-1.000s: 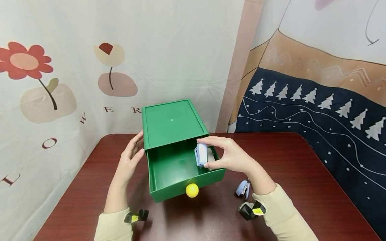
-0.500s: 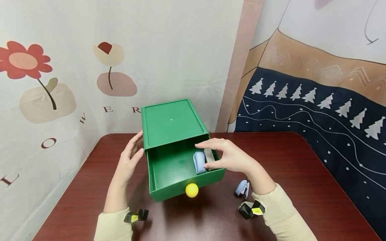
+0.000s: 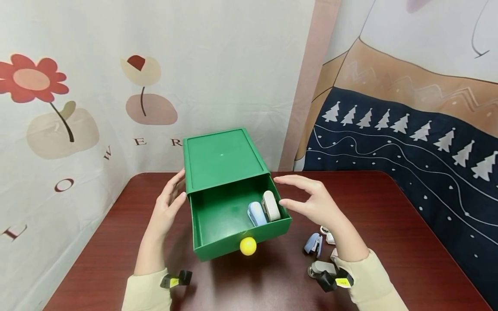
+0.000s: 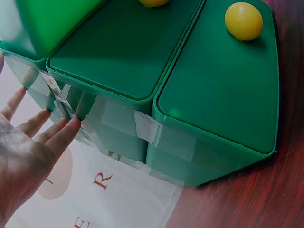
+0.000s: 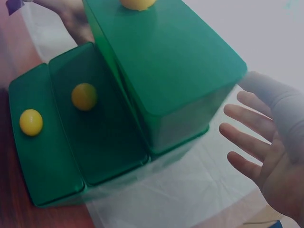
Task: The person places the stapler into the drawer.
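A green drawer cabinet (image 3: 223, 157) has its top drawer (image 3: 218, 224) pulled out by a yellow round knob (image 3: 248, 246). Inside, along the drawer's right side, a light blue stapler (image 3: 256, 213) and a pale grey stapler (image 3: 271, 206) lie side by side. My left hand (image 3: 165, 209) has its fingertips at the cabinet's left wall, near the clear tape (image 4: 59, 95) visible in the left wrist view. Just off the drawer's right wall, my right hand (image 3: 311, 199) is spread and holds nothing; the right wrist view shows its fingers (image 5: 249, 116) extended.
On the table to the right lie another blue stapler (image 3: 313, 244), a grey stapler (image 3: 322, 268) and a white object (image 3: 330, 237), partly hidden by the right forearm. Two closed drawers (image 5: 90, 118) with yellow knobs sit below the pulled-out one. A printed curtain (image 3: 233, 65) hangs behind.
My right hand has let go of the blue stapler, which now lies in the drawer beside the grey one, and has moved right, out of the drawer. The left hand has stayed put.
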`<action>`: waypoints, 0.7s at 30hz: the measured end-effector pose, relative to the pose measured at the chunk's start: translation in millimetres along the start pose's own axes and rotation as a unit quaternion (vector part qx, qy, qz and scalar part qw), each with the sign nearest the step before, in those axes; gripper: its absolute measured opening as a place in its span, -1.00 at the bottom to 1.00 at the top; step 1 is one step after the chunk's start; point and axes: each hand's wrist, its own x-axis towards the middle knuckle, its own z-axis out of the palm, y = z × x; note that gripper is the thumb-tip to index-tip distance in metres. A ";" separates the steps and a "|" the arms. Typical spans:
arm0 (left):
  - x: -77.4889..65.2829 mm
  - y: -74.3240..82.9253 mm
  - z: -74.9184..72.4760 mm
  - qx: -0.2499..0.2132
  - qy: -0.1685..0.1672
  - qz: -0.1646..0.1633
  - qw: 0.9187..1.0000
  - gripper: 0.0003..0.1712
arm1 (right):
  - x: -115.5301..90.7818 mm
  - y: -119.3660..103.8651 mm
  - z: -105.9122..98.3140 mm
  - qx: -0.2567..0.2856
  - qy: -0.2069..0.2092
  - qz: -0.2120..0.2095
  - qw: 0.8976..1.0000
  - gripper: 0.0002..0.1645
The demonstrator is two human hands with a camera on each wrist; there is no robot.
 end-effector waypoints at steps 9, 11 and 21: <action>-0.4 1.2 0.2 -0.006 -0.005 0.000 1.000 -0.39 | -23.6 5.7 -19.4 -0.043 0.027 0.048 0.998 -0.39; -0.6 0.3 0.3 -0.009 -0.001 -0.002 1.000 -0.39 | -28.5 8.9 -23.1 -0.051 0.033 0.051 0.997 -0.37; -0.7 -1.5 -0.4 -0.009 -0.001 -0.005 1.000 -0.39 | -51.0 20.7 -35.9 -0.084 0.079 0.050 0.992 -0.29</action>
